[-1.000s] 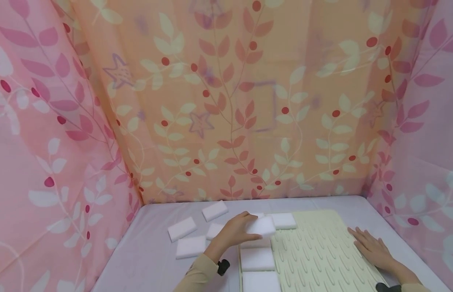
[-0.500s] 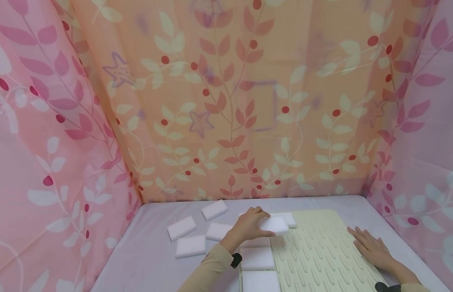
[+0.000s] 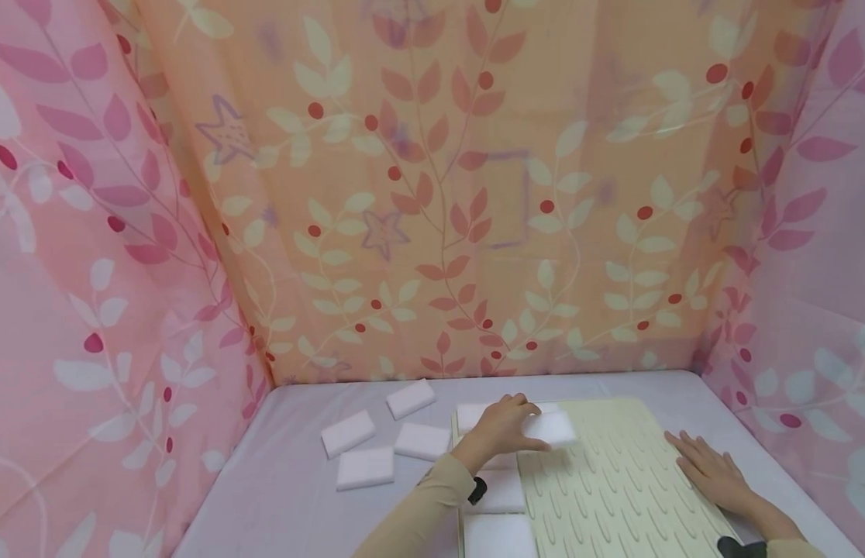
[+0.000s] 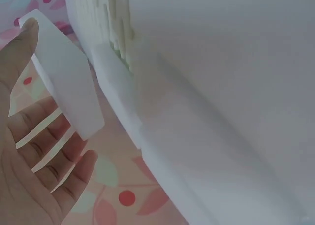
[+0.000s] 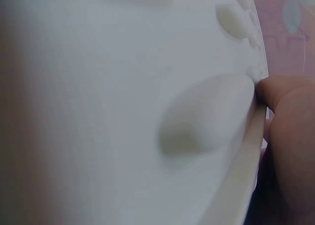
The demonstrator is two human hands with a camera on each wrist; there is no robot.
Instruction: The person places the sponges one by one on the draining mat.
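Over the far part of a cream mat (image 3: pixel 600 488) with raised drop-shaped ridges, my left hand (image 3: pixel 498 428) pinches a white sponge block (image 3: pixel 554 428). The left wrist view shows the thumb on one side of that sponge block (image 4: pixel 69 77) and the fingers on the other. Similar white sponges (image 3: pixel 498 535) form a column along the mat's left side, partly hidden by the left hand and forearm. Another sits beside the column's far end, mostly behind the held one. My right hand (image 3: pixel 715 474) rests with extended fingers along the mat's right edge; its thumb lies at the edge (image 5: pixel 246 161).
Several loose white sponges (image 3: pixel 365 469) lie on the pale tablecloth (image 3: pixel 279 480) left of the mat. Floral curtains (image 3: pixel 432 232) hang behind the table and on both sides. Each wrist wears a small black device (image 3: pixel 477 490).
My left hand has carried the sponge to the right, from over the left column to over the mat's ridges. The right hand keeps its place on the mat's edge.
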